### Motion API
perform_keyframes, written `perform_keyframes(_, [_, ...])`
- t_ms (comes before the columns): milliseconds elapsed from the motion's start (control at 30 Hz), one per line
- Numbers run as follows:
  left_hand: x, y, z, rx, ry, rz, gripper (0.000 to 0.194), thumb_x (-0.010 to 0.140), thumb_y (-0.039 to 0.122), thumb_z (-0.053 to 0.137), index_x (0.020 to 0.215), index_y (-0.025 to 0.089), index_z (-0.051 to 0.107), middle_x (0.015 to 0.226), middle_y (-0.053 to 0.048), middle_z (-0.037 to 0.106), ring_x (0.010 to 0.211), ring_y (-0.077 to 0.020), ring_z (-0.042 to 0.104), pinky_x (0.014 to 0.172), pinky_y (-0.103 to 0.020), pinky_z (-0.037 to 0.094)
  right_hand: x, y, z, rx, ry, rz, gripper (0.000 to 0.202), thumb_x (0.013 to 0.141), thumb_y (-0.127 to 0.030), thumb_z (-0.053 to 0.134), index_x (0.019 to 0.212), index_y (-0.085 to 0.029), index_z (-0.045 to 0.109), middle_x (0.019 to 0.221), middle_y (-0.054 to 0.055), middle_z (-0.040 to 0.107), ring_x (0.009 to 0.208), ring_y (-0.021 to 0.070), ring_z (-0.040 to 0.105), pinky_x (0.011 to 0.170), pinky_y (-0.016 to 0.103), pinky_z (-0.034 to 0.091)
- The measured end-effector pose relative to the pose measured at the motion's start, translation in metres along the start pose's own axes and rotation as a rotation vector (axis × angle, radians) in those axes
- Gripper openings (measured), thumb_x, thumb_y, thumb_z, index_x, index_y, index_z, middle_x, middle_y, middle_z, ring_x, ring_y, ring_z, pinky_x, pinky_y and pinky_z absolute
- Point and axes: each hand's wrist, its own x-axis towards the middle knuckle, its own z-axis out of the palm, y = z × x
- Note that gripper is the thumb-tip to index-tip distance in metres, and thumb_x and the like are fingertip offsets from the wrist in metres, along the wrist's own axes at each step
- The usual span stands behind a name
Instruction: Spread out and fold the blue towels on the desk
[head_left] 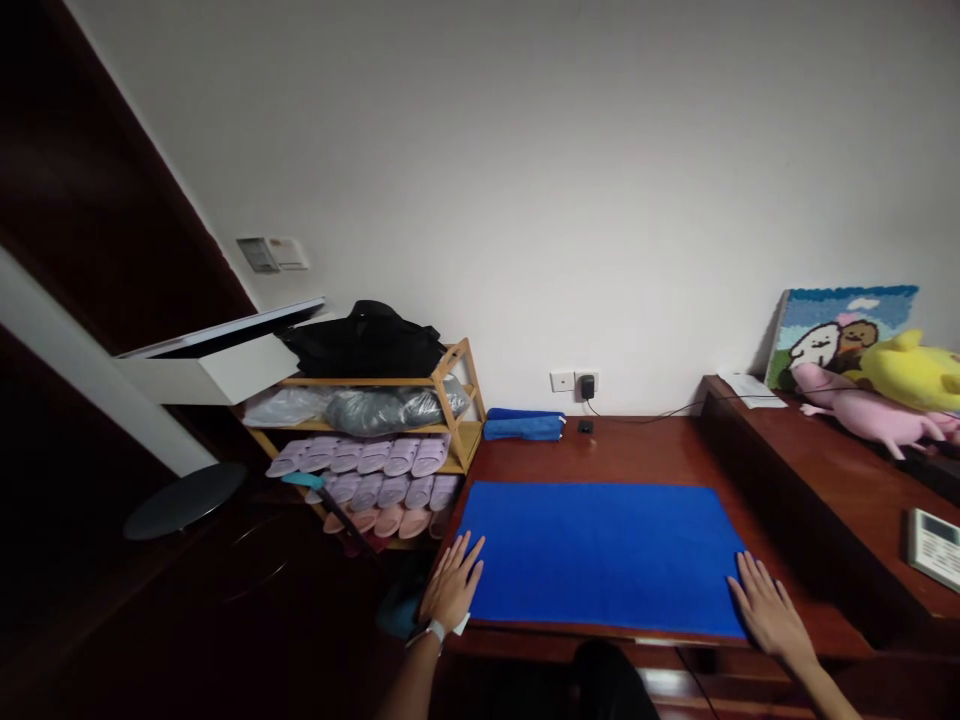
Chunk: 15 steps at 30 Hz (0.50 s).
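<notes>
A blue cloth (600, 555) lies spread flat on the reddish-brown wooden desk (637, 450). At its left edge rests my left hand (454, 582), open and palm down, with a watch on the wrist. My right hand (769, 605) lies open at the cloth's right edge, fingers spread, the fingertips touching the border. Neither hand grips anything. Toward the wall, a folded blue cloth (523, 425) sits at the desk's back left corner.
Left of the desk stands a wooden rack (457, 400) with slippers (375, 455) and a black bag (367, 340). A plugged-in adapter (588, 385) trails a cable. On the raised right ledge are plush toys (870, 410), a picture (840, 330) and a calculator (936, 548).
</notes>
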Motion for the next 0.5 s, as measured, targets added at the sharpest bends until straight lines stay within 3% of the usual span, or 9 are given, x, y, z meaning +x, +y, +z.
perform_keyframes(133, [0.0, -0.001, 0.001, 0.001, 0.0, -0.018, 0.052, 0.107, 0.046, 0.034, 0.158, 0.035, 0.037, 0.168, -0.003, 0.031, 0.153, -0.0214, 0.031, 0.124, -0.046, 0.029, -0.004, 0.015, -0.001, 0.034, 0.036, 0.013, 0.074, 0.093, -0.055, 0.017, 0.15, -0.022, 0.051, 0.161, 0.011, 0.042, 0.151, 0.0326, 0.033, 0.12, 0.058, 0.028])
perform_keyframes(300, [0.0, -0.002, 0.004, 0.025, 0.037, -0.022, 0.053, 0.106, 0.048, 0.036, 0.158, 0.034, 0.037, 0.169, -0.004, 0.029, 0.153, -0.023, 0.031, 0.124, -0.047, 0.029, -0.002, 0.01, 0.0, 0.012, 0.081, 0.01, 0.073, 0.093, -0.053, 0.02, 0.149, -0.019, 0.053, 0.158, 0.014, 0.046, 0.15, 0.0338, 0.035, 0.119, 0.059, 0.028])
perform_keyframes(400, [-0.001, -0.002, 0.005, 0.049, 0.052, -0.022, 0.054, 0.106, 0.048, 0.037, 0.158, 0.036, 0.035, 0.17, -0.003, 0.027, 0.153, -0.0245, 0.031, 0.124, -0.048, 0.029, 0.006, -0.023, -0.003, -0.003, 0.144, 0.034, 0.076, 0.094, -0.053, 0.017, 0.151, -0.013, 0.049, 0.159, 0.016, 0.044, 0.151, 0.0343, 0.033, 0.121, 0.059, 0.026])
perform_keyframes(500, [-0.002, -0.003, 0.006, 0.058, 0.062, -0.028, 0.055, 0.105, 0.048, 0.038, 0.159, 0.039, 0.03, 0.17, -0.002, 0.026, 0.153, -0.026, 0.031, 0.123, -0.049, 0.03, 0.019, -0.096, -0.01, 0.03, 0.159, -0.044, 0.078, 0.098, -0.055, 0.016, 0.155, -0.009, 0.042, 0.161, 0.013, 0.04, 0.153, 0.0319, 0.029, 0.124, 0.054, 0.023])
